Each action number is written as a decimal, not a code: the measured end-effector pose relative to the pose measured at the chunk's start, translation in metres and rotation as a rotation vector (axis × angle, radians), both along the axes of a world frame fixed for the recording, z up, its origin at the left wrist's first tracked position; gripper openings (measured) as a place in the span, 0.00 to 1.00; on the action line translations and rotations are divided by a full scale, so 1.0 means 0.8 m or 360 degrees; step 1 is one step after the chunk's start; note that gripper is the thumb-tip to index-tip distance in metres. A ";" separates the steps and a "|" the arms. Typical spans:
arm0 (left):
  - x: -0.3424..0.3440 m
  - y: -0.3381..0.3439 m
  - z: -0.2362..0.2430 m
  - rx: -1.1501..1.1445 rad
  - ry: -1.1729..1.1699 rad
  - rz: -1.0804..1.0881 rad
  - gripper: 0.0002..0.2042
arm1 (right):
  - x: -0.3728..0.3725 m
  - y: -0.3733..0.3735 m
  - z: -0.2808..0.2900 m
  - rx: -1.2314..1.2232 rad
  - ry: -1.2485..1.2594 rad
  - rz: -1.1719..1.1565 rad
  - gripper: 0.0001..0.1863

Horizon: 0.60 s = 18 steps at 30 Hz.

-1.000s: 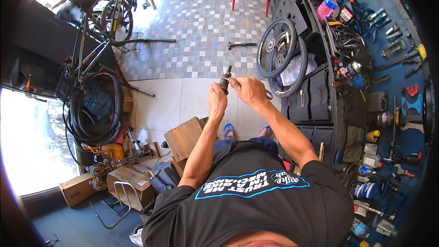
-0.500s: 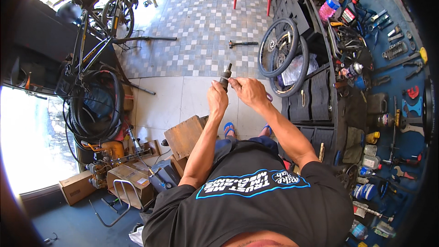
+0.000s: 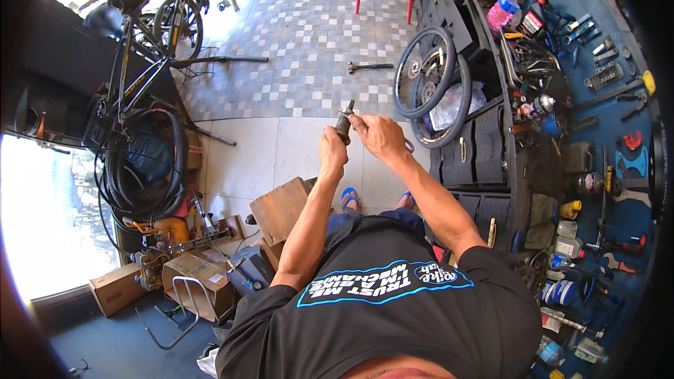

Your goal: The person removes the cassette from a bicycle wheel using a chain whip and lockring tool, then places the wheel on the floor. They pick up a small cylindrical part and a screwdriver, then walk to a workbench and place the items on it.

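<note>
A dark, greasy metal cylinder with a thin spindle standing out of its far end, which looks like a bicycle bottom bracket (image 3: 343, 125), is held up in front of me over the pale floor tiles. My left hand (image 3: 333, 149) has its fingers wrapped around the near end. At the part's right side, my right hand (image 3: 380, 137) is closed, with thumb and fingertips against its upper body. The spindle points away from me. My left fingers hide the lower end of the part.
A hammer-like tool (image 3: 371, 67) lies on the patterned floor ahead. Two bicycle wheels (image 3: 423, 70) lean against dark drawers at right, beneath a cluttered bench. A bike (image 3: 151, 56) and coiled tyres (image 3: 175, 161) stand left. A wooden box (image 3: 279, 212) is by my left forearm.
The bottom bracket and both hands have stayed nearly in place. The part has tipped slightly, and my right fingers have shifted a little along its side.
</note>
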<state>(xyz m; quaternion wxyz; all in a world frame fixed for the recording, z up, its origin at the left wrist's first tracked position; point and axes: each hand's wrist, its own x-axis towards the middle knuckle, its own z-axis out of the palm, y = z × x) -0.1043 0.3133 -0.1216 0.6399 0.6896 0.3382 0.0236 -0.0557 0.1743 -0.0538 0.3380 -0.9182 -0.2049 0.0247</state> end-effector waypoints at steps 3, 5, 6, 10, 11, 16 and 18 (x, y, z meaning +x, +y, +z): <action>-0.002 0.006 0.012 -0.0645 0.0015 0.0082 0.26 | -0.021 -0.003 0.001 -0.0071 0.0069 0.0118 0.31; 0.002 0.005 0.014 -0.0604 0.0014 0.0033 0.27 | -0.002 -0.006 -0.001 -0.0079 0.0067 0.0060 0.31; 0.002 0.003 0.014 -0.0584 0.0014 0.0007 0.27 | 0.006 -0.008 -0.001 -0.0083 0.0067 0.0031 0.31; -0.001 0.002 0.018 -0.0502 -0.0010 0.0077 0.28 | -0.013 -0.007 0.006 -0.0020 -0.0053 0.0131 0.31; 0.001 0.007 0.014 -0.0276 -0.0024 0.0016 0.30 | -0.016 -0.006 0.009 -0.0026 -0.0039 0.0153 0.31; -0.001 0.000 0.006 0.0073 0.0104 -0.0018 0.34 | 0.001 -0.010 0.011 -0.0088 -0.0061 0.0081 0.30; -0.005 -0.002 0.019 0.0287 -0.0076 -0.0059 0.35 | -0.016 -0.009 0.008 -0.0055 -0.0106 0.0200 0.30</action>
